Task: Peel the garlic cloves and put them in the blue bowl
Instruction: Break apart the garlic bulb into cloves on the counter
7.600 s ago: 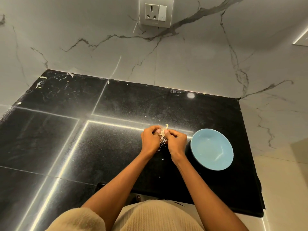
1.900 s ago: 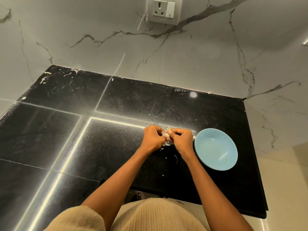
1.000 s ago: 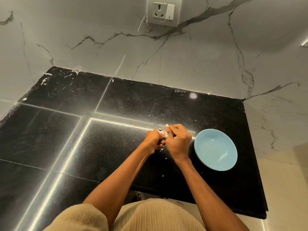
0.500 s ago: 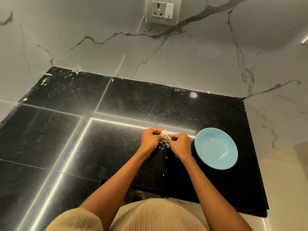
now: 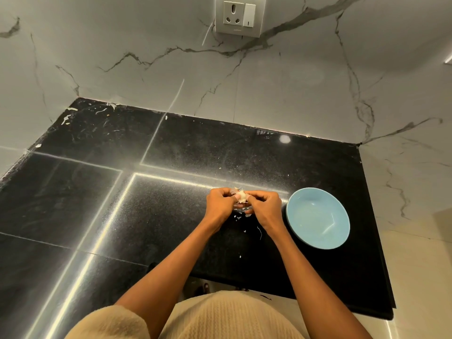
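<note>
inside, blue bowl (image 5: 318,217) holds no cloves.

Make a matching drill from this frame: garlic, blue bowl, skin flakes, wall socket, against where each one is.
Things:
1. garlic
2. blue bowl
3. skin flakes
4. wall socket

Places:
A. on the marble wall above the counter
B. scattered on the black counter below the hands
C. pinched between left hand and right hand
D. on the counter, right of the hands

Pairs: 1-C, 2-D, 3-B, 4-A
</note>
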Available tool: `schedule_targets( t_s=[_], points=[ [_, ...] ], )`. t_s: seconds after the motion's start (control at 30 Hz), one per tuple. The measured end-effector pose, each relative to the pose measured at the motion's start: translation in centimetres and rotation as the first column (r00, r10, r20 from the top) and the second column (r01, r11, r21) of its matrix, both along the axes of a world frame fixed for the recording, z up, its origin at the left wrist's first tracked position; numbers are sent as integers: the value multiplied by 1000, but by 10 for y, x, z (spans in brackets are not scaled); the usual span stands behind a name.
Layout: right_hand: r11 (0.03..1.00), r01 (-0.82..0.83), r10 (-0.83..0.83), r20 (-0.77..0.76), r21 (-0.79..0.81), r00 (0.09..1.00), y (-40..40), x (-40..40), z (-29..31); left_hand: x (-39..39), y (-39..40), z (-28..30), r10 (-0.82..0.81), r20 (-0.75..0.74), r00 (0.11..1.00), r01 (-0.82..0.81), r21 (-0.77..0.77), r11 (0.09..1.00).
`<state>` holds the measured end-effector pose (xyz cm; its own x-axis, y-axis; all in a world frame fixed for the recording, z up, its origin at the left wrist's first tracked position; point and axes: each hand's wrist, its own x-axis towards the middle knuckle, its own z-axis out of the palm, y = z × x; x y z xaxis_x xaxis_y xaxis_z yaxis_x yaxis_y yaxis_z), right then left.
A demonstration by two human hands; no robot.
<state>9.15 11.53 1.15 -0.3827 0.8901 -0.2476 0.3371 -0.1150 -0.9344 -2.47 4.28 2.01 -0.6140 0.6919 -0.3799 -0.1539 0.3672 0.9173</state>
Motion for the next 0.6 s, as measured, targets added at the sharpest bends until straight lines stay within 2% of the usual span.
schedule_targets(
  t_s=[0.13,0.27,0.5,0.6],
  points=[
    [1000,4,-4,-52,-17,999,0,2,1,0,1,-1,-17,-4,1000,17,4,1000],
    [999,-20,16,-116,-34,993,-2,4,4,0,2,0,-12,52,999,11,30,999],
    [999,9,-14,-112,-44,994,-1,1,4,-2,3,-4,-48,110,993,48,9,999],
    [998,9,-15,-94,-60,995,0,0,3,-2,2,-4,-86,56,995,86,-9,996]
  ],
)
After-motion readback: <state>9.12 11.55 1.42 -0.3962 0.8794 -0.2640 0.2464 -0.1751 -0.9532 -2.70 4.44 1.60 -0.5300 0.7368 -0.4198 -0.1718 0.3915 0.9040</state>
